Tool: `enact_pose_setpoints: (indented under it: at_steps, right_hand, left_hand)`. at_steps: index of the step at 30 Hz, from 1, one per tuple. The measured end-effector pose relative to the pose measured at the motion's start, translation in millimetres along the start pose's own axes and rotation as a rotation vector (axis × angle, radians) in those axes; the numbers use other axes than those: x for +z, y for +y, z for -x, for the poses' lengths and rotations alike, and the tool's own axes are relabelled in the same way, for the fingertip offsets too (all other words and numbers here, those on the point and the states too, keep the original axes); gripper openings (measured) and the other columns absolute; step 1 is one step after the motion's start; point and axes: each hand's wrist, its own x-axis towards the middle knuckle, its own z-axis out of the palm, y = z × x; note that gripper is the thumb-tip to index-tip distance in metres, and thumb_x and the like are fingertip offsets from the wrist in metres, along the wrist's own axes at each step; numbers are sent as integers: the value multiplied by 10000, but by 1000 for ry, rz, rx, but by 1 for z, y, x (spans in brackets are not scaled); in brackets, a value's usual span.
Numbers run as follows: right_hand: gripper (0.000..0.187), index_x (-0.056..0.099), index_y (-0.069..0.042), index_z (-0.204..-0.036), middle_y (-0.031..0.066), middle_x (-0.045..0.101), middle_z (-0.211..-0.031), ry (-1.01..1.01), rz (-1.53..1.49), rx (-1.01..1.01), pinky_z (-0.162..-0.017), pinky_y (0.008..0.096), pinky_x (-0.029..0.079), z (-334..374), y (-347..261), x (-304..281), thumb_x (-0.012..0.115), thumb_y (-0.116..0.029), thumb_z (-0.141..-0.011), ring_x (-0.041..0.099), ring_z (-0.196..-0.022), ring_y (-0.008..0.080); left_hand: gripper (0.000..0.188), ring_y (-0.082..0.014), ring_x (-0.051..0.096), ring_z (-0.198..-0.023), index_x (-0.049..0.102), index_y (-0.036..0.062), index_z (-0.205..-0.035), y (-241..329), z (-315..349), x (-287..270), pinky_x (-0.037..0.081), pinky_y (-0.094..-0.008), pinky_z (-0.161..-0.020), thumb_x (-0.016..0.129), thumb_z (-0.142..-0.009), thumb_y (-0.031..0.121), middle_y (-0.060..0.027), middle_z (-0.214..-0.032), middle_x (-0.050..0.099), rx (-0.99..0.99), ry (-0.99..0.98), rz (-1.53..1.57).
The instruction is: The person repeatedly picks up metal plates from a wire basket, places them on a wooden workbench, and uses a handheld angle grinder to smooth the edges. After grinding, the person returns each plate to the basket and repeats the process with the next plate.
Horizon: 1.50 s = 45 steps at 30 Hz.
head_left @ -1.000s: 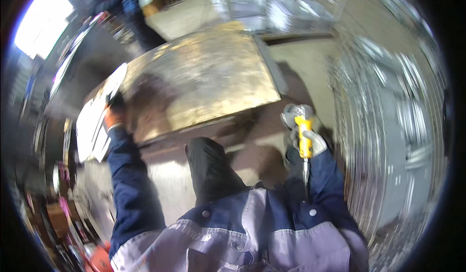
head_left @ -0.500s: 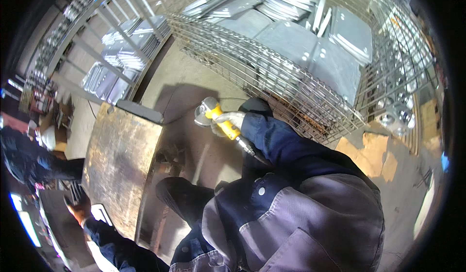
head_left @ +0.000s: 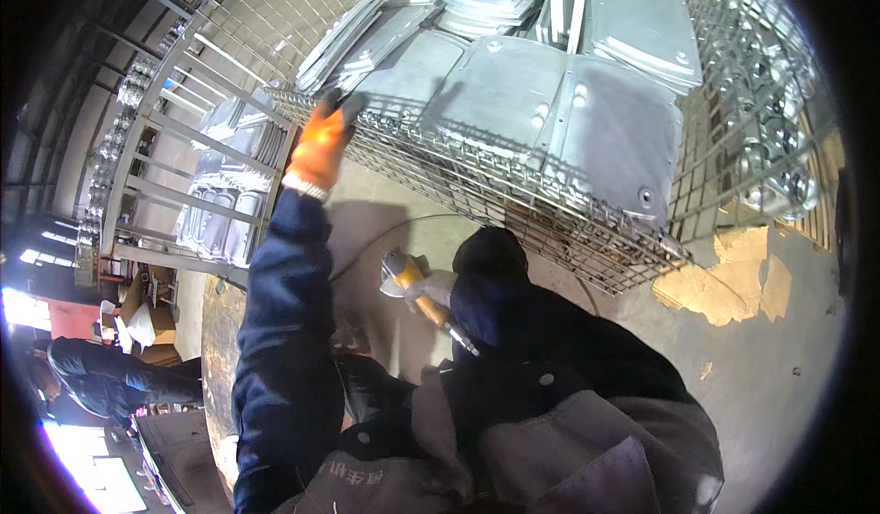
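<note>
My left hand [head_left: 317,147], in an orange glove with dark fingertips, reaches forward to the near left rim of a wire mesh basket [head_left: 440,161]. Its fingers are apart and nothing shows between them; whether they touch the wire I cannot tell. Inside the basket, close to those fingertips, lie stacks of flat grey metal plates [head_left: 500,83] with rounded corners and small holes. Low by my legs, my gloved right hand [head_left: 437,289] is wrapped around a yellow angle grinder [head_left: 431,310]. The grinder's head and disc point to the left, with a metal fitting at its rear end.
A worktable [head_left: 220,331] with a worn top stands at my left. Beyond it a metal-railed rack [head_left: 197,184] holds more plates. Another person [head_left: 119,376] bends over at the far left. A thin hose [head_left: 394,227] crosses the floor, and torn cardboard [head_left: 733,280] lies at the right.
My left hand has swung from the worktable's left side up to the basket rim. The view has shifted, bringing the basket closer. My right hand still holds the grinder low.
</note>
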Motion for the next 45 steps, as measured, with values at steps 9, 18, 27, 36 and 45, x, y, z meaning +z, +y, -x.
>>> enact_pose_setpoints:
  at_steps: [9, 18, 27, 36, 45]
  right_hand:
    - [218, 662, -34, -942, 39, 650, -771, -134, -161, -175, -635, 316, 493, -24, -19, 3, 733, -164, -782, 629, -717, 158]
    - [324, 671, -48, -991, 49, 665, -771, -161, -237, -195, -576, 291, 476, -44, -30, -7, 775, -189, -718, 594, -625, 154]
    - [306, 673, -64, -1025, 64, 672, -806, -114, -124, -203, -608, 314, 496, -52, -56, -7, 722, -189, -750, 624, -650, 175]
    - [261, 671, -88, -1042, 66, 677, -838, -99, -109, -132, -619, 328, 510, -57, -51, -9, 661, -190, -803, 638, -663, 189]
    - [230, 670, -112, -1060, 68, 683, -869, -30, -108, -65, -630, 342, 525, -65, -44, -15, 599, -191, -855, 651, -677, 203]
  left_hand:
    - [555, -368, 617, -953, 618, -41, -1018, -79, -163, 131, 464, -398, -800, 601, -858, 491, -244, -931, 653, -422, -222, -608]
    - [395, -362, 626, -988, 452, 30, -1306, -62, -169, 143, 498, -404, -835, 482, -924, 128, -270, -1038, 630, 1, -721, -1024]
    - [683, -400, 614, -994, 657, -32, -1036, 29, -164, 145, 476, -389, -844, 585, -793, 603, -290, -974, 643, -281, -387, -940]
    - [837, -332, 642, -912, 657, -72, -1055, 52, -172, 135, 493, -368, -803, 676, -678, 675, -216, -970, 669, -285, -380, -589]
    - [423, -187, 626, -840, 599, 7, -1146, 51, -157, 179, 501, -295, -751, 677, -840, 289, -118, -940, 677, 130, -615, -235]
